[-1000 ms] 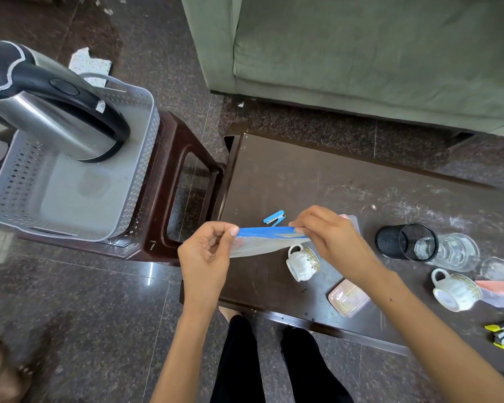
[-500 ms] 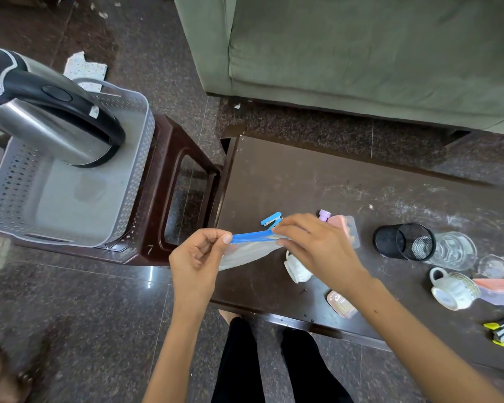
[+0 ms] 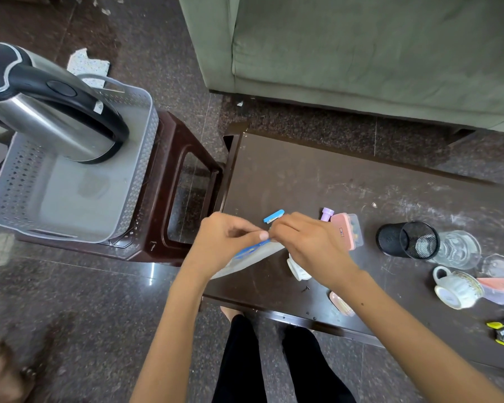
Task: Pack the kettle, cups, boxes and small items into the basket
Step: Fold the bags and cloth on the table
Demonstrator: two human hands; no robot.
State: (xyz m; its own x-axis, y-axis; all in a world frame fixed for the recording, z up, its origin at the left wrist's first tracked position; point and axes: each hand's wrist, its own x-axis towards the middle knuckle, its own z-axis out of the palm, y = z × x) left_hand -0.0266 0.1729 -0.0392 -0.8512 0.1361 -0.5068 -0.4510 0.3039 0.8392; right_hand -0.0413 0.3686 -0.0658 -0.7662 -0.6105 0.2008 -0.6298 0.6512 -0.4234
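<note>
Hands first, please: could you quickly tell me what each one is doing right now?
Left hand: pinches the blue zip strip of the clear pouch.
Right hand: pinches the same pouch's strip at its other end.

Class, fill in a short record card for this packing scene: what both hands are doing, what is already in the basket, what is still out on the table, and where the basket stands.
Left hand: pinches the blue-edged clear pouch
Right hand: pinches the same pouch's top edge
In basket: kettle
Basket stands on: brown stool
Still on table: black mesh cup, glass, teacups, pink boxes, blue clip
Pouch contents: cannot tell
</note>
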